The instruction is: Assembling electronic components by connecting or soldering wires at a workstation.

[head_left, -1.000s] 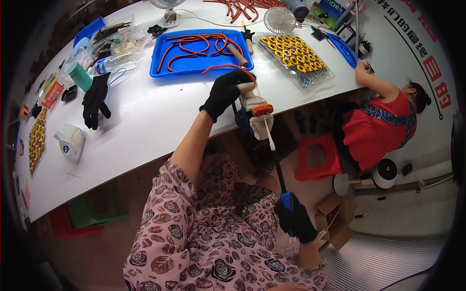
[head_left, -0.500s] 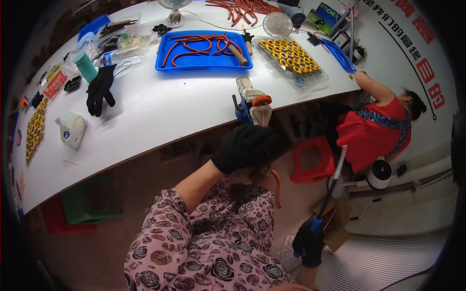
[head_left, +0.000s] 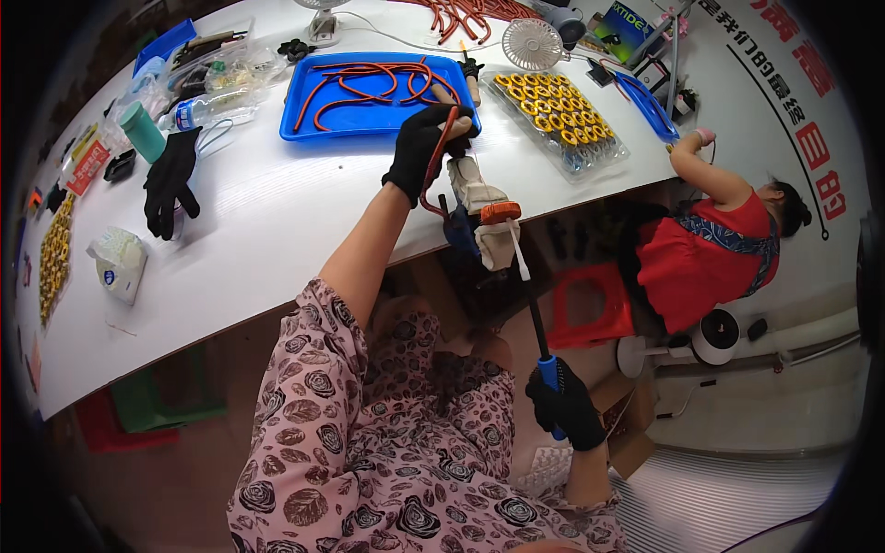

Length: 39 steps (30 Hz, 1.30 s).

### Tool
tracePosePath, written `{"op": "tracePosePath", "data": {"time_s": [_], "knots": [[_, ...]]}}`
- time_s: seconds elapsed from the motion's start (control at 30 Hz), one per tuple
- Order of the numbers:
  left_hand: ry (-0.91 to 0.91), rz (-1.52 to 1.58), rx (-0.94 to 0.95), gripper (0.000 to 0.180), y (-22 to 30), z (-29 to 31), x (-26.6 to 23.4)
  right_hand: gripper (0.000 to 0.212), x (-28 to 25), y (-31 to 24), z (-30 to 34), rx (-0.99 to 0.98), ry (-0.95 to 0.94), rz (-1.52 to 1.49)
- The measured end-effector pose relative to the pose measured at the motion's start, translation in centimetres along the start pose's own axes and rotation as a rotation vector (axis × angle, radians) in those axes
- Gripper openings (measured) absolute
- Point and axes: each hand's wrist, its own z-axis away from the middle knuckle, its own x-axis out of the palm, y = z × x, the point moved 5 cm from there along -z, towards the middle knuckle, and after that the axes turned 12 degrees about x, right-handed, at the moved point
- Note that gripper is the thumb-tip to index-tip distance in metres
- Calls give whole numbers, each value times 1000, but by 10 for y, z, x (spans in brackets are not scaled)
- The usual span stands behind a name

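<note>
My left hand [head_left: 417, 152], in a black glove, is closed on a bent reddish-brown tube [head_left: 431, 175]. It is at the near right corner of the blue tray [head_left: 304, 132], over a wooden handle [head_left: 458, 125]; whether it grips that handle too, I cannot tell. My gloved right hand [head_left: 567, 405] is wrapped round the blue handle of a long tool [head_left: 537, 318] with a black shaft and pale tip. That tip lies close to an orange ring [head_left: 501, 213] in a cloth-wrapped vise [head_left: 466, 230] at the table edge; contact is unclear.
More reddish-brown tubes [head_left: 369, 88] lie in the tray. Right of it is a clear pack of yellow rings [head_left: 553, 111]. A black glove [head_left: 172, 184], green bottle [head_left: 143, 132] and tissue pack [head_left: 118, 264] are on the left. A person in red [head_left: 705, 267] sits at the right.
My left hand has gone from below the vise up to the tray's corner, carrying the tube. My right hand has raised the tool leftward, bringing its tip to the orange ring.
</note>
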Motion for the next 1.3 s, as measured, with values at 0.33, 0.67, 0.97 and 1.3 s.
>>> {"op": "tracePosePath", "data": {"time_s": [0.33, 0.67, 0.97, 1.3], "knots": [[-143, 16, -142, 29, -22, -12, 8, 21, -4, -38, -18, -68, 107, 272], [-135, -551, 349, 28, 63, 44, -2, 19, 14, 71, 51, 252, -27, -193], [-519, -1107, 799, 35, 60, 185, 80, 21, -8, 110, 103, 322, -155, -296], [120, -512, 627, 24, 86, 127, 23, 7, -18, 47, 55, -183, 344, -385]]}}
